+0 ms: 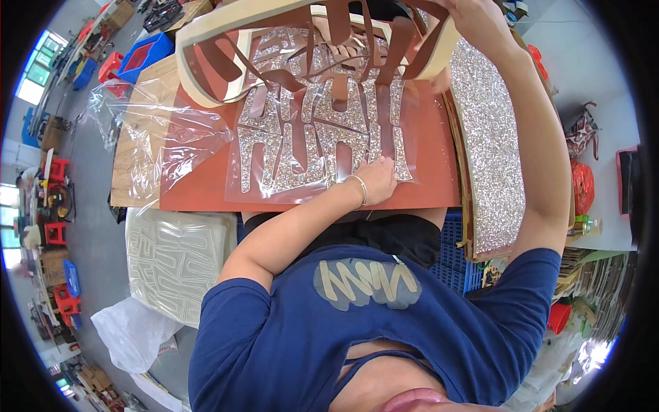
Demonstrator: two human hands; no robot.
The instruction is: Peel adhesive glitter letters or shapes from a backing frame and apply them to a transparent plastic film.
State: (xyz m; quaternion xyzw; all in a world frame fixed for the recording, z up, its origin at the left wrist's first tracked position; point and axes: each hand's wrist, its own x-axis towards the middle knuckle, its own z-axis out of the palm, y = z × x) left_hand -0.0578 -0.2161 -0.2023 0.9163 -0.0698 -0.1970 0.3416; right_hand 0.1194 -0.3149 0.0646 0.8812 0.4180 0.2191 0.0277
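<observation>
Glittery silver cut pieces (pixel 353 154) lie in rows on a clear plastic sheet (pixel 237 182) over a red-brown board (pixel 439 144). My left hand (pixel 379 182) rests at the sheet's near right part, fingers curled together against a glitter piece; what they pinch is hidden. Raised at the far side, my right hand (pixel 477 27) grips the right end of a thick cream-edged frame (pixel 199 75) with brown bars inside. The frame is tilted above the far rows and partly covers them. Through its openings another hand (pixel 343 49) shows; whose it is, I cannot tell.
A stack of glitter sheets (pixel 489 144) stands right of the board. Crumpled clear film (pixel 182 151) covers the board's left part. Nearer left lies a wrapped cream moulded panel (pixel 171 261). Blue crates (pixel 453 254) sit below the table edge; a blue bin (pixel 145 55) stands far left.
</observation>
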